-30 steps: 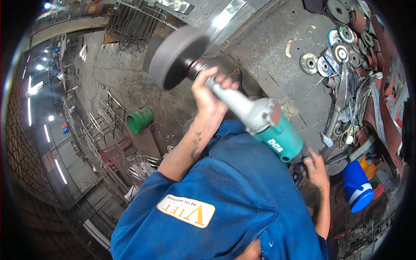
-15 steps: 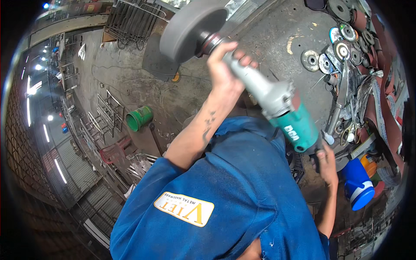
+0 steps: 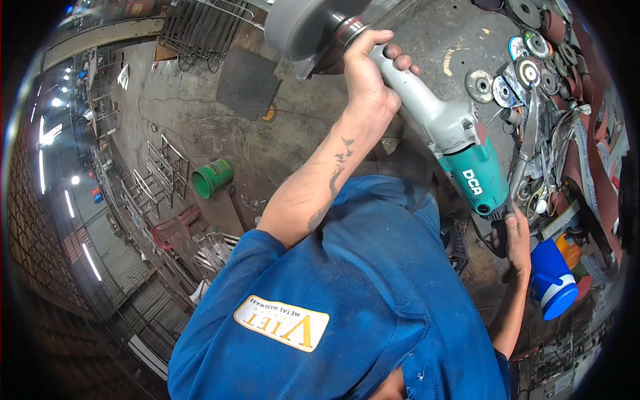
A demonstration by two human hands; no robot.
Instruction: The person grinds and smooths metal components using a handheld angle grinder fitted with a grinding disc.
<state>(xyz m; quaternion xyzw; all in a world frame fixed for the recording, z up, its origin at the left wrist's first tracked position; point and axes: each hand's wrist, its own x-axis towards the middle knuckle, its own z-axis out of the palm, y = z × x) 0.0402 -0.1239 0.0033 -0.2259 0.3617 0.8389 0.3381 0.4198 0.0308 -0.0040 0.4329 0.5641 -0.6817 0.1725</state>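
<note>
"Where's the power tool (image 3: 448, 125)?"

"Slanting between both hands: the left hand (image 3: 369, 83) curls round its grey neck (image 3: 412, 88), the right hand (image 3: 519, 232) round its dark rear handle (image 3: 499, 240)."

"Its look?"

"Teal body (image 3: 477, 175); broad grey wheel (image 3: 300, 30), blurred, beyond the left hand, cut by the view's edge."

"And room?"

"A blue container (image 3: 552, 277) is just beside the right hand; floor (image 3: 183, 110) stretches leftward from the left hand past a green bucket (image 3: 215, 178)."

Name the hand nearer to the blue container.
Right. In the picture, the right hand is close by, just up and left of the blue container; the left hand is much farther up and left.
</note>
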